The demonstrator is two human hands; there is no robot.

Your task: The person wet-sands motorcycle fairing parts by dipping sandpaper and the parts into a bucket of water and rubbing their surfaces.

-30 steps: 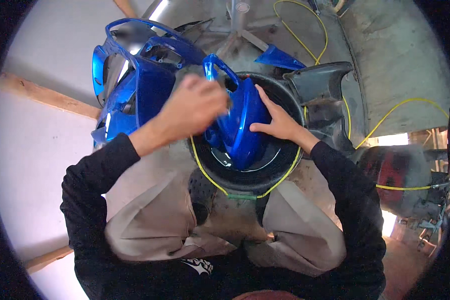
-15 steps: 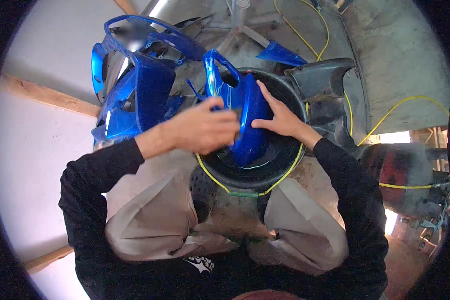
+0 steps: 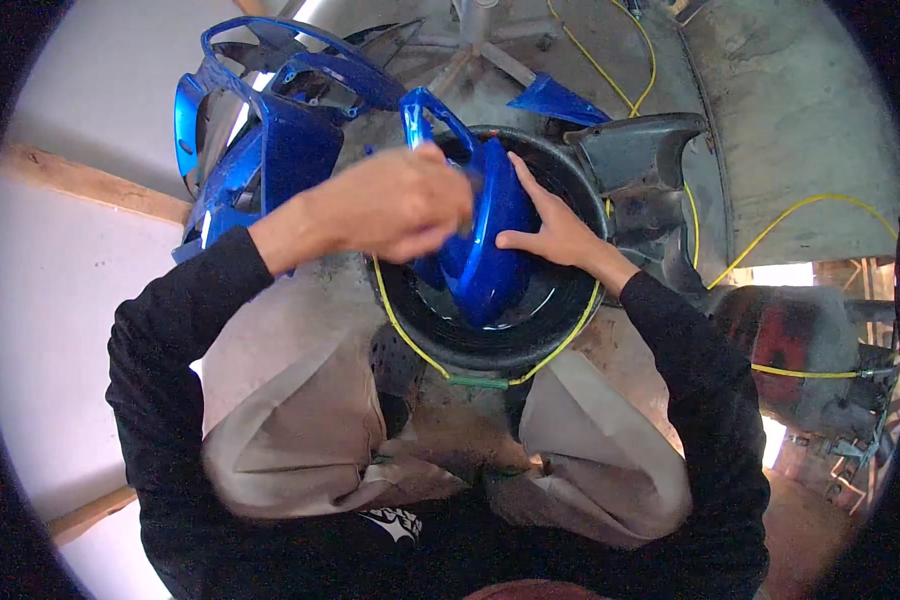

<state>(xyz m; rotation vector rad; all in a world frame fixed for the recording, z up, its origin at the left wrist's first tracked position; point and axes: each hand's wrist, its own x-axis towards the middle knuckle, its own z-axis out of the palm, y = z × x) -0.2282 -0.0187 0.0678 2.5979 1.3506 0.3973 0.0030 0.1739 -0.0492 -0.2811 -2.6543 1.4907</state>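
Note:
A glossy blue plastic fairing panel with a loop-shaped upper end stands tilted in a black bucket, with some water around its lower end. My right hand grips the panel's right side, thumb on the near face and fingers along the far edge. My left hand, smeared by motion, is closed over the panel's left face. A small dark pad shows at its fingertips, against the panel; its exact kind is unclear.
Other blue fairing pieces stand at the left by the white wall. A blue pointed piece lies beyond the bucket. Black plastic parts sit right of it. A yellow hose crosses the floor; my knees flank the bucket.
My left hand has moved up and slightly left across the panel with the pad. My right hand keeps its hold. The whole view has shifted slightly.

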